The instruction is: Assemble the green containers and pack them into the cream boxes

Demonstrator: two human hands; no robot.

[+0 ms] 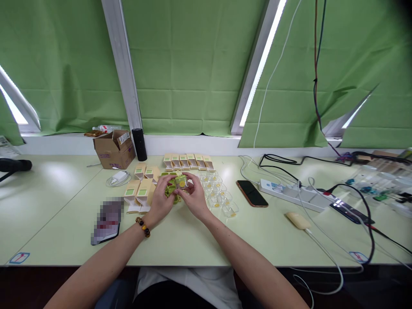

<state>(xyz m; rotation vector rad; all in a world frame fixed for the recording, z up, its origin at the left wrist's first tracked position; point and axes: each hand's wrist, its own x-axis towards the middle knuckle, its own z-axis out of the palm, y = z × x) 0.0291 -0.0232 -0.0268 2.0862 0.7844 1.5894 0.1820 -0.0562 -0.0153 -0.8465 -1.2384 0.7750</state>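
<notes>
Between both hands, above the table, is a small clear plastic box with a green top [182, 182] and a yellow spot on its side. My left hand [162, 193] grips its left side, with the fingers curled and a beaded bracelet at the wrist. My right hand [195, 194] has its thumb and fingers closed on the right side. Behind and under my left hand lie several green lids [171, 189], partly hidden. To the right stand rows of clear plastic cups [216, 189] with yellow marks. Cream cartons with green windows [146, 191] stand to the left.
More cream cartons [188, 162] form a row at the back. A cardboard box [115, 150] and black cylinder [139, 144] stand back left. Phones lie left [107, 221] and right [252, 193]. A power strip [292, 194] with tangled cables and a cream mouse-shaped object [298, 220] occupy the right.
</notes>
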